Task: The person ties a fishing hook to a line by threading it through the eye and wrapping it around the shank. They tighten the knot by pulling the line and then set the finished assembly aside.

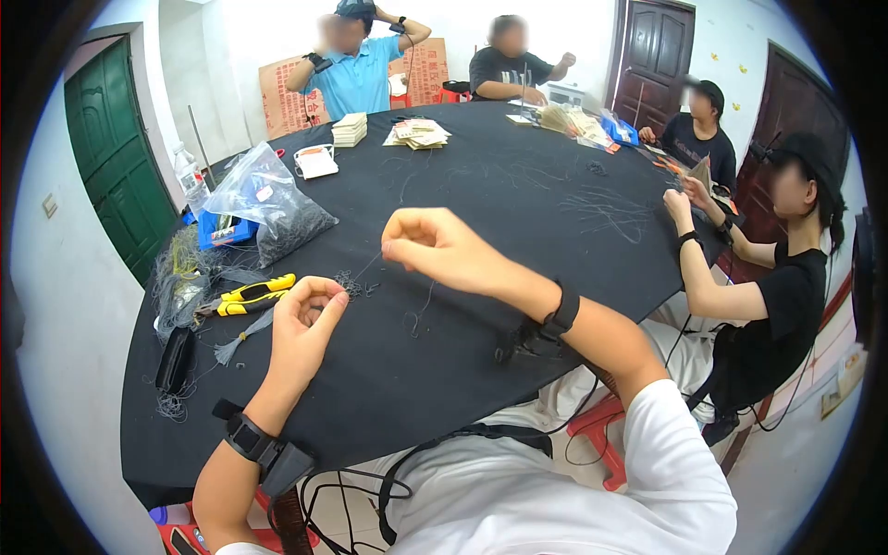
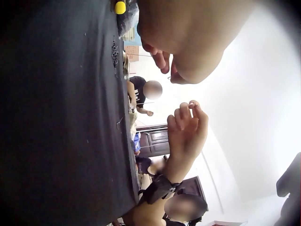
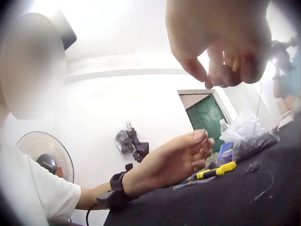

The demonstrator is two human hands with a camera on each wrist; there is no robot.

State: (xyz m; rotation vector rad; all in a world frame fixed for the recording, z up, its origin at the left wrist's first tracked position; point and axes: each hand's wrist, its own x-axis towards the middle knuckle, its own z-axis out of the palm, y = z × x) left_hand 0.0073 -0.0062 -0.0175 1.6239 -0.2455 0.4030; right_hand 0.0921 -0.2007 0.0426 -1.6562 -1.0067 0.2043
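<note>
Two hands hover over the black table (image 1: 518,213) in the lower middle of the head view. The right hand (image 1: 435,245) has its fingers curled, thumb and forefinger pinching a thin line (image 1: 368,266). The line slants down and to the left to a small dark tangle (image 1: 354,285) lying on the cloth. In the right wrist view the line (image 3: 259,108) hangs straight down from those fingertips at the upper right. The left hand (image 1: 305,319), just below and left of the tangle, is curled too. Its thumb and forefinger meet on a tiny dark piece (image 3: 205,133), too small to identify.

Left of the left hand lie yellow-handled pliers (image 1: 254,294). Further up and left are a clear plastic bag (image 1: 268,199) with dark contents and a water bottle (image 1: 190,180). Four other people sit around the table's far and right edges, with stacks of cards (image 1: 350,129) near the top centre.
</note>
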